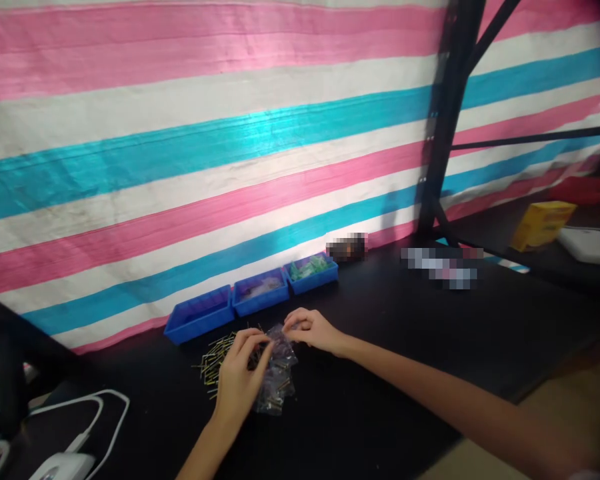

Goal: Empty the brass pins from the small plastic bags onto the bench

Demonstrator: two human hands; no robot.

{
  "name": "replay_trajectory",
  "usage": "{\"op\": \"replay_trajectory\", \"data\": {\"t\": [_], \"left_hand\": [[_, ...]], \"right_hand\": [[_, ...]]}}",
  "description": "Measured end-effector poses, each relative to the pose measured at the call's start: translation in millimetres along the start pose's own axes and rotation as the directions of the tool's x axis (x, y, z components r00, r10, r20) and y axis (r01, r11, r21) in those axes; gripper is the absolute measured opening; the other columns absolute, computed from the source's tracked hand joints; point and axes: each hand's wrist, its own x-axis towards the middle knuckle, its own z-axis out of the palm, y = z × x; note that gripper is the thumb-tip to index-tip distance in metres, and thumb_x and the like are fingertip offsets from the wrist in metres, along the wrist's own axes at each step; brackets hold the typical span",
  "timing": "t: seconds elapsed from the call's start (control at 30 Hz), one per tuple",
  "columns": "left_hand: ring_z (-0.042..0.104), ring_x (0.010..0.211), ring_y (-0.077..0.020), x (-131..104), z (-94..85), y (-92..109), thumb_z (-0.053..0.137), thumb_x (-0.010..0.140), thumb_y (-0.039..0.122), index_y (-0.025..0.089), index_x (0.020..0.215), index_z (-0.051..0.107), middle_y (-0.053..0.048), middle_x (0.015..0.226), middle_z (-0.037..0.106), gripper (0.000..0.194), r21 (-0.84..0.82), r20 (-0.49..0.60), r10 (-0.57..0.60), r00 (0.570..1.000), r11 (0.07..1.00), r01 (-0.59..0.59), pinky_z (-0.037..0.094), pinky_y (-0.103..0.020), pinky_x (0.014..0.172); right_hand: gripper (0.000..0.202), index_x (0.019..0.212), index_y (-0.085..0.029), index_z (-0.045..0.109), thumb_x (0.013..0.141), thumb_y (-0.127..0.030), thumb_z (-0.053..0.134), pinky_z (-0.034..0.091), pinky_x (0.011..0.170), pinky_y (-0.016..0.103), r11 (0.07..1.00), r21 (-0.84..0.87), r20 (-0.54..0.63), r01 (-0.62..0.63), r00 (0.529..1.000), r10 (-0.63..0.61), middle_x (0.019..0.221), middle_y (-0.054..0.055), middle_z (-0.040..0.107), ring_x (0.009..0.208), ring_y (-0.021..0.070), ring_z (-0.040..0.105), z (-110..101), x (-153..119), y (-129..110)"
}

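Observation:
A small clear plastic bag (281, 348) is stretched between my two hands above the black table. My left hand (240, 367) closes thumb and fingers on the bag's left edge. From the other side, my right hand (316, 331) pinches its upper right edge, fingers curled. Beside and partly behind my left hand lies a loose pile of thin brass-coloured screws (211, 363). Just below the held bag, several clear bags (273, 393) with similar pieces inside lie on the table. Whether the held bag contains anything cannot be made out.
Along the striped sheet stand three blue trays: one dark inside (200, 327), one with clear plastic (261, 305), one with green bags (313, 285). A white cable (115, 395) and white device (65, 467) lie front left. A black post (437, 133) and yellow box (543, 225) stand right.

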Motion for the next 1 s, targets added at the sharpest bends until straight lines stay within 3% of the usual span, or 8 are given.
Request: {"op": "replay_trajectory", "data": {"t": [0.13, 0.3, 0.47, 0.63, 1.0], "left_hand": [[0.057, 0.083, -0.0172, -2, -0.2, 6, 0.051, 0.084, 0.029, 0.021, 0.086, 0.057, -0.004, 0.092, 0.055, 0.010, 0.014, 0.062, 0.032, 0.998, 0.999, -0.033, 0.045, -0.028, 0.074], [0.057, 0.084, -0.0170, -2, 0.5, 9, 0.050, 0.085, 0.026, 0.019, 0.080, 0.056, -0.005, 0.092, 0.055, 0.011, 0.039, 0.088, 0.076, 0.993, 0.996, -0.080, 0.044, -0.028, 0.076], [0.058, 0.081, -0.0171, -2, -0.5, 11, 0.043, 0.088, 0.027, 0.020, 0.080, 0.058, -0.006, 0.093, 0.056, 0.018, 0.028, 0.206, 0.044, 0.978, 0.998, -0.051, 0.045, -0.028, 0.073], [0.058, 0.079, -0.0170, -2, -3.9, 17, 0.038, 0.089, 0.025, 0.020, 0.083, 0.059, -0.006, 0.091, 0.058, 0.023, 0.029, 0.303, 0.053, 0.951, 0.997, -0.065, 0.046, -0.028, 0.073], [0.057, 0.079, -0.0166, -10, 0.6, 35, 0.041, 0.088, 0.022, 0.019, 0.081, 0.059, -0.006, 0.091, 0.059, 0.019, 0.054, 0.359, 0.155, 0.920, 0.981, -0.187, 0.046, -0.030, 0.073]], "right_hand": [[0.019, 0.085, -0.015, 0.066, 0.072, -0.028, 0.065, 0.033, 0.042, 0.016, 0.999, 0.012, 0.085, -0.052, 0.995, 0.051, 0.068, -0.001, 0.058, 0.051, 0.0060, 0.048, -2, -1, -3], [0.026, 0.082, -0.013, 0.065, 0.072, -0.037, 0.066, 0.033, 0.046, 0.017, 0.997, 0.048, 0.167, -0.065, 0.984, 0.056, 0.061, -0.003, 0.056, 0.045, 0.0040, 0.043, -6, 2, 3], [0.030, 0.082, -0.014, 0.061, 0.075, -0.042, 0.063, 0.027, 0.041, 0.016, 0.990, 0.085, 0.206, -0.114, 0.974, 0.094, 0.052, -0.005, 0.053, 0.040, 0.0033, 0.040, -8, 4, 7], [0.033, 0.088, -0.016, 0.055, 0.081, -0.048, 0.052, 0.023, 0.035, 0.015, 0.982, 0.127, 0.186, -0.137, 0.976, 0.112, 0.053, -0.003, 0.059, 0.034, 0.0036, 0.039, -7, 3, 4], [0.035, 0.078, -0.018, 0.047, 0.075, -0.050, 0.060, 0.020, 0.037, 0.016, 0.939, 0.272, 0.125, -0.213, 0.975, 0.185, 0.049, -0.010, 0.035, 0.038, 0.0023, 0.027, -16, 5, -2]]}}
